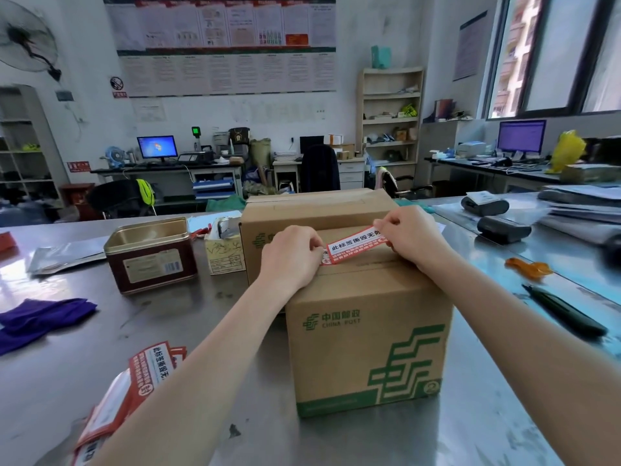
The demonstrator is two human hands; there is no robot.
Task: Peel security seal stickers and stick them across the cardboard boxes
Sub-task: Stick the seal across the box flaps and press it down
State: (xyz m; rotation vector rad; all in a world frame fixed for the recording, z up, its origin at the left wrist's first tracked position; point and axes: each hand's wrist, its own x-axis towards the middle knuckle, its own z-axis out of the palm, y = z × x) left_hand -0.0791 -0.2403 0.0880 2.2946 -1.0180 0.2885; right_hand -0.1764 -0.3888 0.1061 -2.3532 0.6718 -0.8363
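**Seal held over box top**

Hidden: both ends of the seal (355,244) lie under fingertips; its small print is unreadable. The rear box (312,210) is partly blocked by the hands and the front box (366,331). The sticker stack (134,381) is cut off at the lower left edge.

Position: the seal spans between both hands, slanted, just over the front box's top seam; whether it touches the cardboard cannot be told.

Hands: left hand (290,255) pinches the seal's left end, fingers curled. Right hand (411,235) pinches the right end. Both forearms reach forward from the bottom edge, over the table (201,331).
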